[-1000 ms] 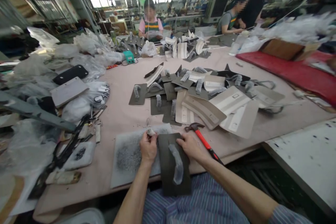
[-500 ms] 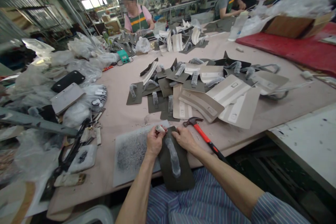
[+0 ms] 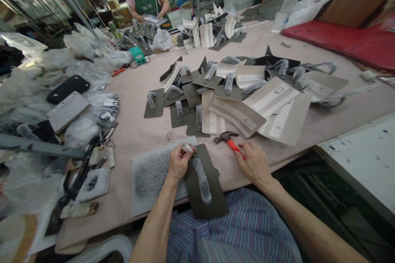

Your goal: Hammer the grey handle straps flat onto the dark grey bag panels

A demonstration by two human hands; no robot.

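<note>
My left hand (image 3: 180,163) is closed, thumb and fingers pinching a short white cylinder (image 3: 187,148) that looks wrapped in tape. It is by the upper left edge of a dark grey-green panel (image 3: 212,181). A plastic-wrapped handle (image 3: 203,183) runs along that panel, whose lower end lies over my lap. To the right, my right hand (image 3: 255,163) is closed round the red grip of a claw hammer (image 3: 231,140). The hammer's head rests on the table, pointing away from me; its lower grip is hidden by the hand. Beneath my left hand lies a worn, speckled pad (image 3: 154,181).
A pile of panels with wrapped handles (image 3: 228,90) covers the table's middle. Plastic bags (image 3: 80,65) and taped tools (image 3: 80,209) crowd the left. A red board (image 3: 336,41) holds a cardboard box (image 3: 350,14). Co-workers (image 3: 148,0) stand at the far side.
My right hand has left the panel's upper edge and moved right onto the hammer's grip. My left hand still pinches the white cylinder. The camera's view has tipped downward.
</note>
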